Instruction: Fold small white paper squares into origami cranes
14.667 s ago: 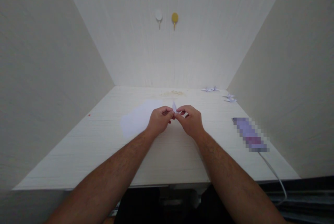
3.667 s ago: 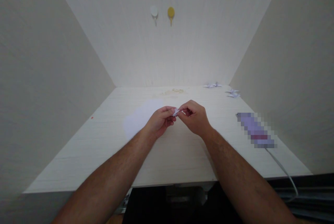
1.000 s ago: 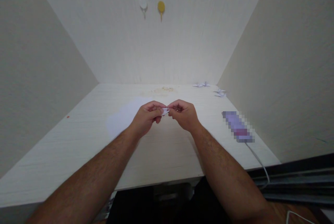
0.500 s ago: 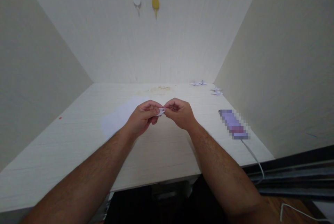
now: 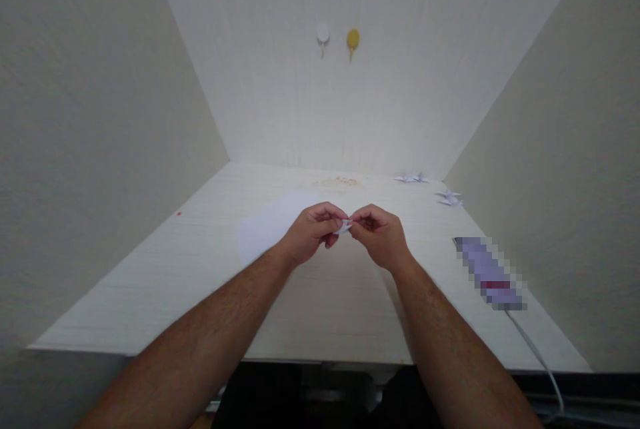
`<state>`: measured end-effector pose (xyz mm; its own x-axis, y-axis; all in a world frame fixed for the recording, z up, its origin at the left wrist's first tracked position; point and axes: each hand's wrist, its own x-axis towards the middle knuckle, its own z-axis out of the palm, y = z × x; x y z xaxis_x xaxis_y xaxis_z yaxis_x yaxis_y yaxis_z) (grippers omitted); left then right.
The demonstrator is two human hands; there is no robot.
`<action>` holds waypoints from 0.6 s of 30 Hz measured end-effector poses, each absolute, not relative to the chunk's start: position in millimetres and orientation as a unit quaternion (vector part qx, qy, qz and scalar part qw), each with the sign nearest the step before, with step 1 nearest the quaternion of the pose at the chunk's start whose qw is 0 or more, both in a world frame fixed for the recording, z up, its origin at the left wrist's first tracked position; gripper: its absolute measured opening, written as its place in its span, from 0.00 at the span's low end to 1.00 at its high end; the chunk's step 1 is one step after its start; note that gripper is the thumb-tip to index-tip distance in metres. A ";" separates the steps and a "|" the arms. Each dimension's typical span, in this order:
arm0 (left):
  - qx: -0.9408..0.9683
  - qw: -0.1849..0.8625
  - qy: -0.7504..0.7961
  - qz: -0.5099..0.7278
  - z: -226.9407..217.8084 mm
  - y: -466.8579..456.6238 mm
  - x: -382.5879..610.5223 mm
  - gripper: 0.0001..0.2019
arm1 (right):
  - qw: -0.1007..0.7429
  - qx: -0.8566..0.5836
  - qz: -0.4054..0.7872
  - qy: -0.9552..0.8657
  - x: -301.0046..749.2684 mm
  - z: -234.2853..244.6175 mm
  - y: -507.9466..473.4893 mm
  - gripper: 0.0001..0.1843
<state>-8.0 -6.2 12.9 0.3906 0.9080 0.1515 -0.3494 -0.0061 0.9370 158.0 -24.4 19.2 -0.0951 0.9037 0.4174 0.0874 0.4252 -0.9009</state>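
Note:
A small folded piece of white paper is pinched between both of my hands a little above the pale wooden desk. My left hand holds its left end with thumb and fingertips closed. My right hand grips the right end, fingers curled in. Most of the paper is hidden by my fingers. A flat white sheet lies on the desk just behind my left hand.
Small folded paper figures rest at the back right, one pair near the rear wall and another by the right wall. A blurred rectangular device with a white cable lies at the right. Two hooks hang on the rear wall.
The view has swung back to the left and down, so everything sits further right and lower in frame. My hands keep pinching the folded paper, which now lies flatter than a long while ago.

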 end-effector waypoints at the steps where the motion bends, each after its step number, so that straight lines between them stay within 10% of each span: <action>1: 0.522 0.652 0.265 0.482 12.6 -5.9 -8.2 0.10 | 0.550 -0.385 0.371 -0.641 158.2 19.2 -24.6 0.09; 18: 0.572 0.654 0.266 0.418 10.9 -3.2 -16.7 0.15 | 0.498 -0.382 0.377 -0.681 164.2 16.4 -25.3 0.04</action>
